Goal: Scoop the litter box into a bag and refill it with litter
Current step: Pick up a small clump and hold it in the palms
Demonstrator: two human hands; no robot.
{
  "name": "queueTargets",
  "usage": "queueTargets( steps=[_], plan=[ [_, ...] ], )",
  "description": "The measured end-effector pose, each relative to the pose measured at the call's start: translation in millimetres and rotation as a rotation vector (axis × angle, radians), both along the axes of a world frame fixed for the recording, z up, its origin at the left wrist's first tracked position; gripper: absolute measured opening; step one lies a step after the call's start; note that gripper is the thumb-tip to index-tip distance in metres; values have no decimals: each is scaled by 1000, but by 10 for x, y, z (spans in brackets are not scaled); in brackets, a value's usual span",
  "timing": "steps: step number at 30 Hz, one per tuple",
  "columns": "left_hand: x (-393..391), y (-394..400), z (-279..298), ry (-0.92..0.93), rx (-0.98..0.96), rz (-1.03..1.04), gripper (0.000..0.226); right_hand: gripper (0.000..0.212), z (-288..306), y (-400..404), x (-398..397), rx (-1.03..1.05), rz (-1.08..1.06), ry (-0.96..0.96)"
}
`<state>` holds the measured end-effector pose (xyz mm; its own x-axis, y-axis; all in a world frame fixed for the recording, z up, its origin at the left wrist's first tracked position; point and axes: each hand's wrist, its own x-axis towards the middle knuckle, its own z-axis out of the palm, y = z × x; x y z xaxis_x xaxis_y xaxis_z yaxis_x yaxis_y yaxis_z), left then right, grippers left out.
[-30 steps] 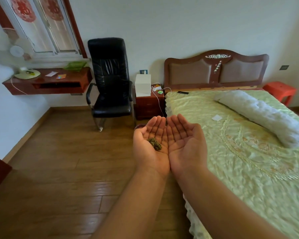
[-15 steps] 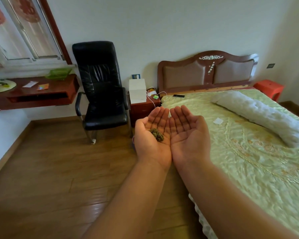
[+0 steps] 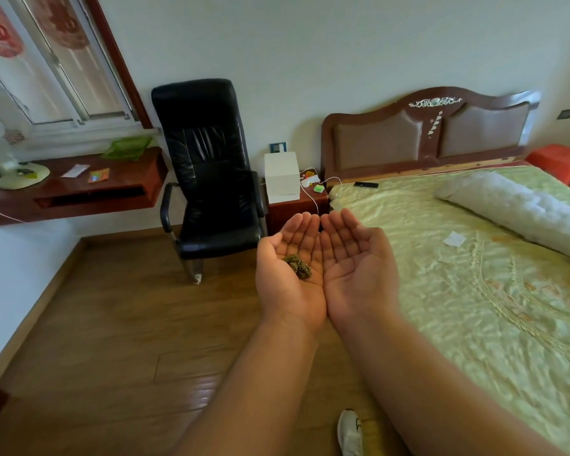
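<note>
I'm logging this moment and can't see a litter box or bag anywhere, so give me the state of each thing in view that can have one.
left hand: open, palm up, cupped, carrying the clump.
right hand: open, palm up, holding nothing, its edge against the left hand.
brown-green clump: resting loose on the left palm.
office chair: upright, unoccupied.
bed: made, green cover on.
white bolster: lying on the bed.
white box: upright on the nightstand.

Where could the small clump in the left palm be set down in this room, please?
Bare wood floor lies between the black chair and the bed, and left toward the wall. The bedspread is bare near the hands. The nightstand and wall shelf are crowded. The clump rests on the left hand, beside the right hand.
</note>
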<state>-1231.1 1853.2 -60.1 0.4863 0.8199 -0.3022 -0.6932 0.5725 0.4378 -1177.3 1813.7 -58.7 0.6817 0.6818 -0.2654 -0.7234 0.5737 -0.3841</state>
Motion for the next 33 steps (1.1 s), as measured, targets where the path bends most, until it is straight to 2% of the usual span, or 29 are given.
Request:
queueTargets(
  steps=[11, 17, 27, 33],
  plan=[
    [1292, 1121, 159, 3, 33, 100, 37, 34, 117, 1198, 1321, 46, 85, 16],
    [1892, 1536, 174, 21, 20, 158, 37, 34, 131, 1672, 1933, 0, 126, -17],
    [2625, 2294, 105, 5, -3, 89, 39, 32, 79, 2376, 2646, -22, 68, -34],
    [2927, 3021, -3, -19, -31, 50, 39, 33, 27, 3047, 2889, -52, 10, -51]
  ],
)
